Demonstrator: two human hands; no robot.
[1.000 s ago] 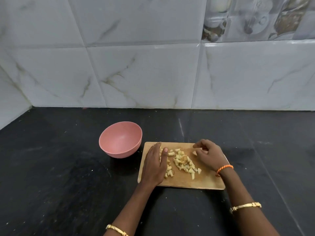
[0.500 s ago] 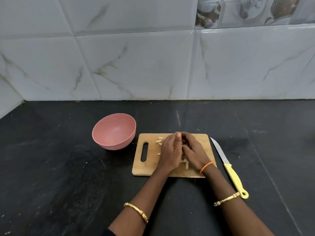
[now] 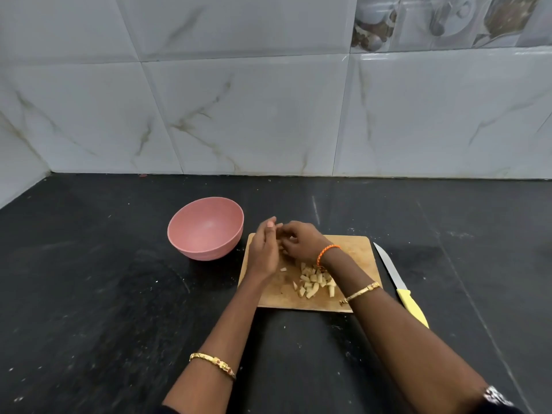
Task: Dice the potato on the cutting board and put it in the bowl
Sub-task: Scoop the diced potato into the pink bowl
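Both hands, left hand (image 3: 264, 249) and right hand (image 3: 300, 242), cup potato dice between them, grip curled; the bowl (image 3: 206, 228) lies just left, nearest the left hand, more diced potato (image 3: 315, 283) behind on the cutting board (image 3: 358, 255)

Wide black stone counter (image 3: 89, 294) here, speckled and dusted with pale flecks and faint scratches, running right back to the wall. Behind it, a glossy backsplash of large white marble-look tiles (image 3: 254, 115) with tan and grey veining, grout lines slanting across the view. At the far left the counter meets a side wall (image 3: 18, 180) in the same tile, forming a corner. Up in the top right, a row of decorative printed tiles (image 3: 448, 22) in grey and brown. Soft light glints off the tile faces.
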